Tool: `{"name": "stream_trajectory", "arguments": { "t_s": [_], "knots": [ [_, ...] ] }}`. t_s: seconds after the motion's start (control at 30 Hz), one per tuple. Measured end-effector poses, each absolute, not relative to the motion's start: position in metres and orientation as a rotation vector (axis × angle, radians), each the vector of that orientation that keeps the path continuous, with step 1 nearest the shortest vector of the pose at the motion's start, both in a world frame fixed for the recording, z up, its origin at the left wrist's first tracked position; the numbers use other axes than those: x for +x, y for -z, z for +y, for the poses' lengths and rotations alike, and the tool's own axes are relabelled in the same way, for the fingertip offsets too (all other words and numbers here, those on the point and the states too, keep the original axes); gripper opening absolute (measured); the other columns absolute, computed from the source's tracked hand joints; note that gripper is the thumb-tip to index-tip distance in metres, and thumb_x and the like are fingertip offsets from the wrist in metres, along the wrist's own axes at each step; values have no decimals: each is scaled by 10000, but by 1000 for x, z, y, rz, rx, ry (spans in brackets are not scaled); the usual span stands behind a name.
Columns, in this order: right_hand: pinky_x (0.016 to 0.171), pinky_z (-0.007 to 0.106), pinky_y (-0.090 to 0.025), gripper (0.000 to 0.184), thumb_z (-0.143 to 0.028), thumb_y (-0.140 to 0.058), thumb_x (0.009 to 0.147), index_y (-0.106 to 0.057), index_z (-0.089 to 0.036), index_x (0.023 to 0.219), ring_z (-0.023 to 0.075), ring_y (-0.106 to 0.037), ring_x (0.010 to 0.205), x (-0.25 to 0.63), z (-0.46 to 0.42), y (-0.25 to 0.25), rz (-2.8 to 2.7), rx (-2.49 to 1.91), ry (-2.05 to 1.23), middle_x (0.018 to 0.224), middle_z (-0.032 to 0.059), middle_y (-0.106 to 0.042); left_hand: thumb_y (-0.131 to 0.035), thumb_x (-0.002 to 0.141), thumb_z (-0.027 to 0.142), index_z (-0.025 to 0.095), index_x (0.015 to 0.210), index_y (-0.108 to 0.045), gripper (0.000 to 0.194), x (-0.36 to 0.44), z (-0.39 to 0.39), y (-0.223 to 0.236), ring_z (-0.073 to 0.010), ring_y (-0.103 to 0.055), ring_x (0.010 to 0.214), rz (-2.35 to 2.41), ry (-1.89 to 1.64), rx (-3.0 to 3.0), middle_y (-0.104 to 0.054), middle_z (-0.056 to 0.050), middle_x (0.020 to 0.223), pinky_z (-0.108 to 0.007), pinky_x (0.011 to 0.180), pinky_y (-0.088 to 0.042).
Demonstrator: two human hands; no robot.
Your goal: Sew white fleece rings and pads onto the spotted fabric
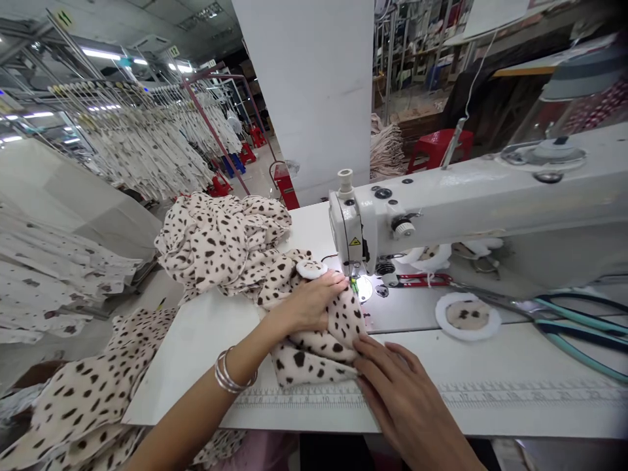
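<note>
I've got left hand (314, 309) flat on spotted fabric (314, 350), right hand (405, 400) on its near edge, hands close, neither gripping. Fabric's long axis runs back-left from presser foot (354, 284) across counter (196, 353); sewing machine (441, 209) right, shears (579, 333) beyond.

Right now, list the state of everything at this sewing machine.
Spotted fabric: bunched, reaching the presser foot.
Left hand: flat on the fabric.
Right hand: spread on the fabric.
Teal-handled shears: lying on the table.
Round white-edged patch: flat on the table.
</note>
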State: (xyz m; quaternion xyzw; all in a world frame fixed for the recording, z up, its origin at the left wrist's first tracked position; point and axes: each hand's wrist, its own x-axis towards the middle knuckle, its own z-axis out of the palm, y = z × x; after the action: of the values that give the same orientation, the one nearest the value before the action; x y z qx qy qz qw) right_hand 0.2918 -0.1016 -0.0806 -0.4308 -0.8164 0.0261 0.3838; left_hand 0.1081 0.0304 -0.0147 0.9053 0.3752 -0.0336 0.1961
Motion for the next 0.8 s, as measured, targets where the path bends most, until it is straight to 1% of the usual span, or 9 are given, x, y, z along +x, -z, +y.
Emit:
{"name": "stream_trajectory", "arguments": {
  "t_s": [0.07, 0.13, 0.3, 0.4, 0.47, 0.57, 0.63, 0.7, 0.8],
  "knots": [
    [967, 391, -449, 230, -120, -448, 938, -615, -201, 1074, 214, -591, 1188, 289, -100, 81, -2050, -1119, -72, 1187, 82, -676, -520, 682, 18, 150, 1373, -434, 708, 110, 41, 14, -286, -481, 1290, 1004, 81, 2522, -508, -140, 1381, -408, 1039, -445],
    [976, 376, -438, 233, -104, -456, 929, -618, -190, 1073, 209, -581, 1198, 290, -103, 83, -2035, -1112, -69, 1161, 72, -683, -505, 685, 19, 125, 1366, -447, 692, 111, 47, 15, -270, -523, 1244, 977, 76, 2514, -537, -138, 1337, -382, 1022, -466],
    [950, 349, -419, 287, -120, -485, 917, -630, -192, 1154, 210, -592, 1154, 300, -114, 88, -2069, -1111, 25, 1146, 50, -693, -477, 723, 14, 146, 1418, -395, 713, 108, 42, 15, -262, -406, 1367, 956, 32, 2517, -448, -125, 1447, -403, 1123, -381],
    [932, 370, -401, 359, -108, -447, 909, -631, -234, 1190, 220, -599, 1121, 304, -118, 88, -2142, -1122, 76, 1140, 52, -690, -425, 830, 30, 158, 1402, -427, 586, 102, 27, 11, -237, -415, 1365, 954, -90, 2592, -407, -118, 1489, -397, 1118, -394],
    [965, 395, -374, 389, -80, -425, 891, -641, -261, 1160, 226, -576, 1151, 305, -119, 87, -2170, -1133, 40, 1151, 57, -677, -393, 906, 63, 203, 1363, -491, 488, 95, 15, 8, -231, -443, 1348, 917, -101, 2640, -441, -88, 1478, -418, 1104, -415],
    [1033, 412, -325, 350, -62, -435, 876, -653, -258, 1069, 218, -540, 1196, 301, -122, 87, -2110, -1166, -81, 1163, 48, -663, -421, 960, 134, 250, 1275, -586, 374, 81, 0, 11, -284, -384, 1395, 904, -6, 2684, -513, -62, 1434, -520, 1112, -385],
    [1055, 402, -307, 301, -85, -464, 876, -648, -252, 1045, 210, -539, 1187, 300, -122, 85, -2043, -1181, -125, 1147, 32, -669, -426, 964, 132, 232, 1244, -605, 347, 75, -5, 15, -308, -354, 1412, 931, -2, 2738, -520, -76, 1429, -573, 1116, -355],
    [1056, 382, -308, 256, -109, -495, 872, -640, -245, 1034, 202, -546, 1171, 302, -122, 80, -2052, -1175, -119, 1140, 20, -674, -396, 935, 52, 186, 1221, -605, 379, 76, -9, 18, -309, -361, 1406, 913, -69, 2834, -509, -107, 1435, -596, 1112, -344],
    [1026, 352, -347, 212, -120, -515, 865, -628, -226, 1010, 184, -576, 1128, 308, -123, 70, -2128, -1148, -47, 1112, 26, -684, -381, 846, -58, 153, 1087, -638, 410, 84, -20, 16, -260, -491, 1296, 761, -189, 2933, -613, -106, 1294, -543, 1117, -356]
  ]
}}
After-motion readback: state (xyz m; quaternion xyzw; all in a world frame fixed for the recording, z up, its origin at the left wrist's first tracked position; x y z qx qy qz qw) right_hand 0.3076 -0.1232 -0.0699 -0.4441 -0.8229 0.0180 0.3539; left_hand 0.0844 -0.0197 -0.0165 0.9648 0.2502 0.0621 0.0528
